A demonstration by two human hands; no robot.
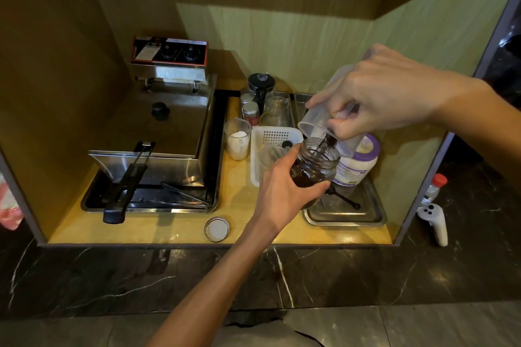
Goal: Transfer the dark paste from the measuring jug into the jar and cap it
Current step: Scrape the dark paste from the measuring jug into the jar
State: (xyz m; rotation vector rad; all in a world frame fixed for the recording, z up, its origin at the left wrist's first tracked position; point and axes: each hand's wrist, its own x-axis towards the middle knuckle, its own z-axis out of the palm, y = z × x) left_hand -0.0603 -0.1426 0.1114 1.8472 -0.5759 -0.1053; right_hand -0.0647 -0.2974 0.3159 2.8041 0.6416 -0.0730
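Obs., head view. Left hand [282, 191] grips the glass jar [317, 162] from its left side, fingers curled round the body and thumb across the near face. The jar is held up off the surface, tilted slightly right, mouth open, above the near-left corner of the metal tray [366, 220].

Right hand [389, 90] is closed round the translucent measuring jug [313, 118], which is tipped steeply, its mouth down and to the left, lip just above the jar mouth. Dark paste [329, 141] clings at the jug's lip; more of it fills the lower part of the jar. A thin dark utensil [320, 149] runs from the lip into the jar mouth — which fingers hold it cannot be told.

The lid [216, 229] lies inside-up on the wooden shelf [174, 231], near edge, left of the jar and well apart from it.

Surroundings: steel fryer [158, 132] at left with a black-handled basket. A beaker of white powder [237, 141] stands just left of the white plastic basket [272, 135]. Spice tins [251, 113] and a black-lidded carafe [260, 84] stand farther back. White tub with purple lid [358, 165] on the tray's far part, behind the jar; a black spoon [342, 199] lies in the tray. On the dark marble counter at right — a white controller [435, 224] and a red-capped bottle [434, 187].
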